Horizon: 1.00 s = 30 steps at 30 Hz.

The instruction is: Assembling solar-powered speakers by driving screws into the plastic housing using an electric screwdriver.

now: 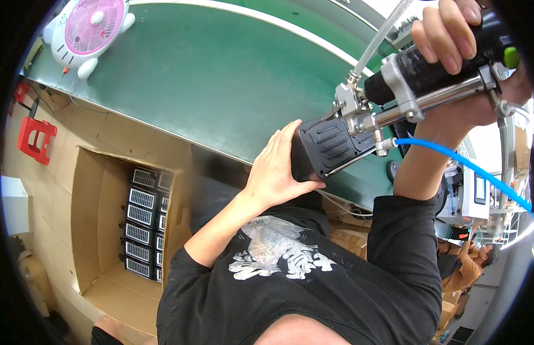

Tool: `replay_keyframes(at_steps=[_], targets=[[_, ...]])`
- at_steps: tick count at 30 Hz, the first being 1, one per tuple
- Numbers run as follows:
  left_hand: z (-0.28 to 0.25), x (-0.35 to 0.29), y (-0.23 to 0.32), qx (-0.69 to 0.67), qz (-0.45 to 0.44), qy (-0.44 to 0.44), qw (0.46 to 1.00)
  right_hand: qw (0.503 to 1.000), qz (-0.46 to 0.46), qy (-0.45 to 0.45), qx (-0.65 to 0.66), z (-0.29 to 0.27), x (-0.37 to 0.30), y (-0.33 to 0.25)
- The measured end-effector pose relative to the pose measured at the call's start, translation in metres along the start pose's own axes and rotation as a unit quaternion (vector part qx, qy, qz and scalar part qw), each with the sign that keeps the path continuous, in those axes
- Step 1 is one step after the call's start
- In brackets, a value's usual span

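My left hand (274,168) wraps round one end of a black plastic box-shaped housing (330,145), which has raised ribs and screw holes on its face. Up at the right, my right hand (450,37) grips the black barrel of a powered screwdriver (413,75) fixed to a metal bracket. The driver's metal head and a thin rod reach down to the housing's ribbed face. A clear hose (382,37) and a blue air hose (462,158) join the metal fittings. Whether the tip sits in a screw hole I cannot tell.
A green workbench (215,75) stretches across the front, with a pink and white fan (94,31) at its far left. Beside me on the left, an open cardboard box (103,224) holds several black units. A red stool (37,141) stands left; another person (465,267) is at far right.
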<state>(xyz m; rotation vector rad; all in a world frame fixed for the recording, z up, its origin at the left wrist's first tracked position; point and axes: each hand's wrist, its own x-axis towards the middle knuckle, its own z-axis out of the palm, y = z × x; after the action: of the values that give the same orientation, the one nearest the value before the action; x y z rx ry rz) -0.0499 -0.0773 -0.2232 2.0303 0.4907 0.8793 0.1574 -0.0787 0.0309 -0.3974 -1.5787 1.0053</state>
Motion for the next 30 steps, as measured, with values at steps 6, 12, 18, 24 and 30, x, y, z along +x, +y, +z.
replay_keyframes(at_steps=[6, 12, 18, 24, 30], targets=[[0.004, -0.002, -0.005, 0.005, 0.026, 0.019, 0.999, 0.998, 0.042, -0.047, 0.030, 0.002, -0.014, 0.029], [0.001, 0.000, -0.002, -0.008, 0.020, 0.030, 0.999, 0.999, 0.024, 0.035, -0.015, 0.026, -0.022, 0.034], [0.002, 0.000, 0.001, 0.013, 0.003, 0.016, 1.000, 0.999, 0.007, -0.029, -0.016, 0.018, -0.003, -0.038], [0.002, 0.001, 0.000, 0.023, 0.011, 0.012, 1.000, 1.000, 0.010, -0.027, -0.013, 0.000, -0.032, -0.065], [0.001, 0.001, 0.000, 0.030, 0.009, 0.010, 0.999, 0.999, 0.024, -0.043, -0.009, 0.006, -0.040, -0.044]])
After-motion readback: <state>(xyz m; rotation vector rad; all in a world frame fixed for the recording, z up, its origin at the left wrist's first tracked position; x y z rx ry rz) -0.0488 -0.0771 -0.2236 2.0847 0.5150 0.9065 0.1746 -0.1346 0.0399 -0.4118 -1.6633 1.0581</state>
